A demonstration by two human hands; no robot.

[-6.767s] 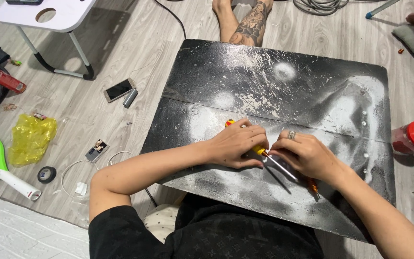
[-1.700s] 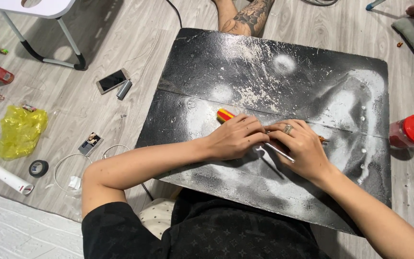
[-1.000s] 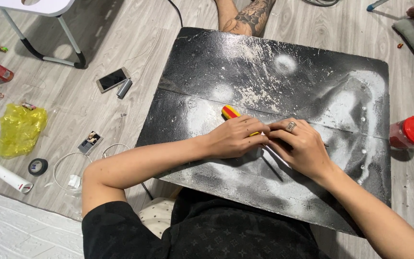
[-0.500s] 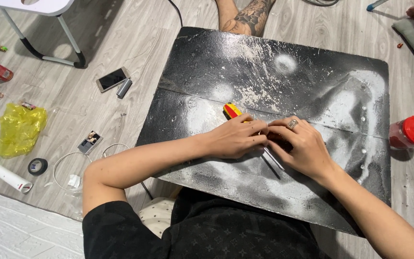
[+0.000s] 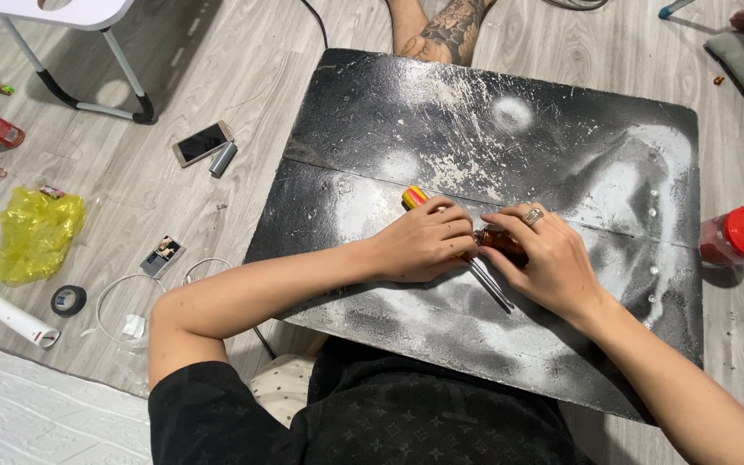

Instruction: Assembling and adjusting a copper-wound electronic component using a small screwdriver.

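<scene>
Work looks mid-step: both your hands are bunched together at the middle of the black, white-dusted square table, nothing set down yet. Your left hand is clenched over the yellow-and-red screwdriver handle. Your right hand curls round a small brown piece; thin metal shafts poke out below. What's joined, can't tell.

Across these few seconds our hands draw closer together over the black surface. Our left hand now closes over more of the yellow-and-red screwdriver handle, so only its end shows. Our right hand now sits higher, over an amber handle, with the metal shafts poking out below. Our view sits a little further left than at the start.
</scene>
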